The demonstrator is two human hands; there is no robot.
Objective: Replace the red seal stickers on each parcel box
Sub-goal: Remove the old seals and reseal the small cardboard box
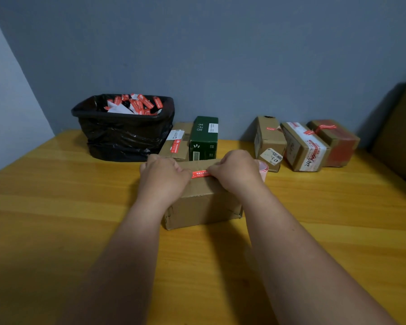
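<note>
Both hands rest on the plain brown cardboard parcel box (203, 202) at the wooden table's (56, 195) centre, the left hand (162, 178) and right hand (234, 172) pinching opposite ends of the red seal sticker (201, 174), apparently to keep it taut across the top seam.

The room I work in is dim and bluish, with soft light from above. My forearms throw faint shadows on the table (56, 184), which shows pale glare streaks near its far left corner. The wide lens bends the table's edges, and everything looks slightly soft.
</note>
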